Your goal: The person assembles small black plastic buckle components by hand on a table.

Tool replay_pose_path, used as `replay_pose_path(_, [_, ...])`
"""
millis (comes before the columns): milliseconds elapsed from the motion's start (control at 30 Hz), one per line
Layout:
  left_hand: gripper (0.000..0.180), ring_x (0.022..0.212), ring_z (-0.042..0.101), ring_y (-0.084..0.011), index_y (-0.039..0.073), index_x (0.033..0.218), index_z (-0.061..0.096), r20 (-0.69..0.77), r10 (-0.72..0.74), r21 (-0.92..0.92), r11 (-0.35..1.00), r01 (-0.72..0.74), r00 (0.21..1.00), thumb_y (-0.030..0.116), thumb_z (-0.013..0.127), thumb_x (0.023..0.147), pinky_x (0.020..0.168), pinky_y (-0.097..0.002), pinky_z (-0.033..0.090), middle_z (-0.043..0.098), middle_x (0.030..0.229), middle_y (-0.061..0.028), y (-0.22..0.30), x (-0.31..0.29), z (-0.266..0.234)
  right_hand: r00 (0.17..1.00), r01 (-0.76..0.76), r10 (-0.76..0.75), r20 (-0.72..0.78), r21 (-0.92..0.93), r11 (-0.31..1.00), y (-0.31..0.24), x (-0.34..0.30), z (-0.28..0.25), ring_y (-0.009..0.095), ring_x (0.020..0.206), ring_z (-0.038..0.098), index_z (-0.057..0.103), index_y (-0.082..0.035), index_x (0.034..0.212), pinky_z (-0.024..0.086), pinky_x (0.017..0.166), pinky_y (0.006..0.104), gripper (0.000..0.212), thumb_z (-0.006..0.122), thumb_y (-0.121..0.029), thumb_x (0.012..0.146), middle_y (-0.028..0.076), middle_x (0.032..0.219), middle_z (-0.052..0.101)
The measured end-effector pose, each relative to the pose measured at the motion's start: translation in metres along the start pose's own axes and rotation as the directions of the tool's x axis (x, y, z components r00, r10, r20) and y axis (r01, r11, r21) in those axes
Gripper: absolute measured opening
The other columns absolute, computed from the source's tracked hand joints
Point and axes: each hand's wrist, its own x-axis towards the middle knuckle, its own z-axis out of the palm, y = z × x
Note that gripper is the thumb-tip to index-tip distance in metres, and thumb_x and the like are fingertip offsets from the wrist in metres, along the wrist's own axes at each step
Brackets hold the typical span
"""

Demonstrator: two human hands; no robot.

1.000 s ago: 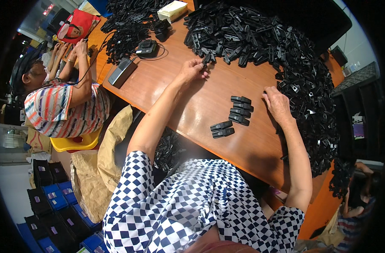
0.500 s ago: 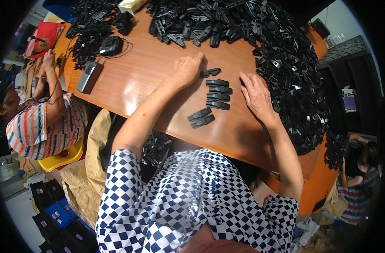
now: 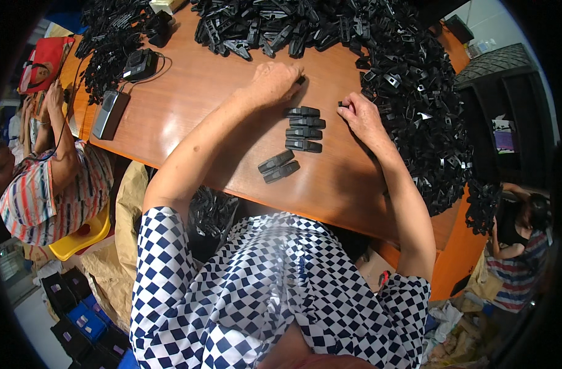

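Observation:
My left hand (image 3: 275, 81) is closed at the upper middle of the table, its fingers round a black plastic clip (image 3: 300, 80) that shows only at the fingertips. Over to the right, my right hand (image 3: 363, 116) pinches a small black part (image 3: 340, 104); my fingers cover most of it. Between my hands and a little nearer to me, several black plastic clips (image 3: 305, 132) lie stacked side by side in a short column. Below them, two more black clips (image 3: 278, 167) rest together at a slant.
Loose black clip pieces (image 3: 287, 27) are heaped along the table's far side. Smaller black parts (image 3: 410, 117) pile up on the right. At left stand a grey box-shaped device (image 3: 110, 115) and a black corded device (image 3: 141, 64). Co-workers sit at left and right.
My left hand has closed over the clip that lay beside it and shifted slightly up. My right hand, flat and open before, now pinches a small black part.

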Motion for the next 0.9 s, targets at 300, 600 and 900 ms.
replay_pose_path(300, [0.037,0.075,0.059,-0.0119,0.008,0.124,0.048,0.002,-0.154,-0.996,-0.085,-0.011,0.988,0.006,0.069,0.094,0.064,-0.0255,0.051,0.062,0.083,-0.0027,-0.003,0.004,0.038,0.972,0.226,-0.236,0.001,-0.292,0.929,-0.019,-0.012,-0.003,0.041,0.101,0.061,0.054,-0.003,0.112,0.051,0.084,0.0477,0.020,0.059,-0.009,0.094,0.020,0.104,0.062])
replay_pose_path(600, [0.023,0.091,0.066,-0.0216,0.004,0.115,0.062,-0.107,-0.063,-0.585,0.811,-0.011,0.992,0.010,0.069,0.093,0.081,-0.0356,0.054,0.065,0.097,-0.0086,0.003,-0.024,0.026,1.000,-0.005,0.006,0.025,-0.020,1.000,-0.012,-0.002,-0.009,0.042,0.102,0.066,0.059,-0.010,0.123,0.052,0.087,0.0493,0.026,0.055,-0.023,0.101,0.021,0.108,0.070])
replay_pose_path(900, [0.019,0.096,0.066,-0.0333,0.006,0.104,0.067,-0.141,-0.002,-0.439,0.896,-0.061,0.990,0.019,0.071,0.090,0.081,-0.0442,0.053,0.065,0.103,-0.0125,0.004,-0.025,0.023,0.969,0.224,-0.245,0.021,-0.484,0.846,-0.028,-0.008,-0.026,0.036,0.086,0.067,0.064,-0.005,0.101,0.054,0.072,0.0447,0.023,0.067,-0.027,0.094,0.015,0.092,0.065])
